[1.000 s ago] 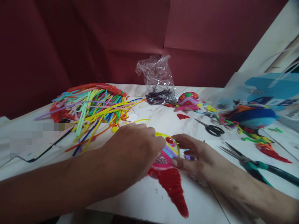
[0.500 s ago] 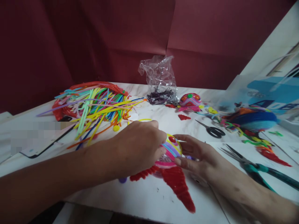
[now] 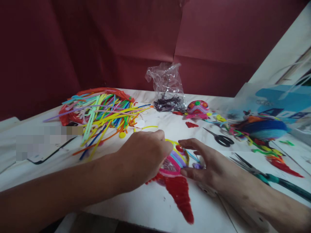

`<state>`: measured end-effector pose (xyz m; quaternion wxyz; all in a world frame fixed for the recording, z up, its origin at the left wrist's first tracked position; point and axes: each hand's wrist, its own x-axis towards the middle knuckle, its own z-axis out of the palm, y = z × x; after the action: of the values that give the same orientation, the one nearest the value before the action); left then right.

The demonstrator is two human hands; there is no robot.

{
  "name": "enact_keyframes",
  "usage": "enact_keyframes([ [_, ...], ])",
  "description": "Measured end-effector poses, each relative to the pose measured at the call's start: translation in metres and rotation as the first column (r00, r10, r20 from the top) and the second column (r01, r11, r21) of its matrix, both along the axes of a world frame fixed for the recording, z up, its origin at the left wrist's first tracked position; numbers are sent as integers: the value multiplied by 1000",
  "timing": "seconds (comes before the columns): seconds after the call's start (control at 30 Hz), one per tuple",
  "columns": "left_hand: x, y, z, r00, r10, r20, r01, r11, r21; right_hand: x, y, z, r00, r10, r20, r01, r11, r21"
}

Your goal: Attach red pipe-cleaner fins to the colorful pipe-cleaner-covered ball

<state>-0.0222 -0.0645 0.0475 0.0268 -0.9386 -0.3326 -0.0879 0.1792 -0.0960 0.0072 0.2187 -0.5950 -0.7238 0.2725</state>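
A round, fish-like pipe-cleaner craft (image 3: 177, 158) lies on the white table between my hands. It carries yellow, lilac, blue and pink bands, a red eye and a clear window. A long red fuzzy tail (image 3: 180, 200) spreads from it towards the front edge. My left hand (image 3: 148, 157) is closed over the craft's left side; its fingertips and whatever they pinch are hidden. On the right side, my right hand (image 3: 202, 161) holds the craft's rim between thumb and fingers. A light blue strand (image 3: 193, 157) and a small purple piece (image 3: 198, 166) show by its fingers.
Many coloured pipe cleaners (image 3: 107, 108) spill from a red bag at left, near a phone (image 3: 52, 152). Behind are a clear bag (image 3: 167, 87) and a finished pink craft head (image 3: 198, 109). Black scissors (image 3: 222, 139), green-handled pliers (image 3: 272, 178) and a blue yarn-like bundle (image 3: 264, 128) lie at right.
The red tail has shifted a little left, and more of the clear window shows. My right hand's fingers have spread slightly along the rim. My left hand stays closed at the left side.
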Motion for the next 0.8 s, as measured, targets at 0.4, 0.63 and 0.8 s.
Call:
enact_keyframes([
  [0.4,-5,1,-5,996,-46,75,47,999,-3,-8,7,20,993,31,112,-30,999,-11],
  [0.63,-5,0,-5,994,-87,67,87,996,-5,-13,6,12,989,34,144,-47,995,86],
  [0.8,-5,-2,-6,990,-130,52,131,991,-27,-19,0,16,973,62,222,-74,996,47],
])
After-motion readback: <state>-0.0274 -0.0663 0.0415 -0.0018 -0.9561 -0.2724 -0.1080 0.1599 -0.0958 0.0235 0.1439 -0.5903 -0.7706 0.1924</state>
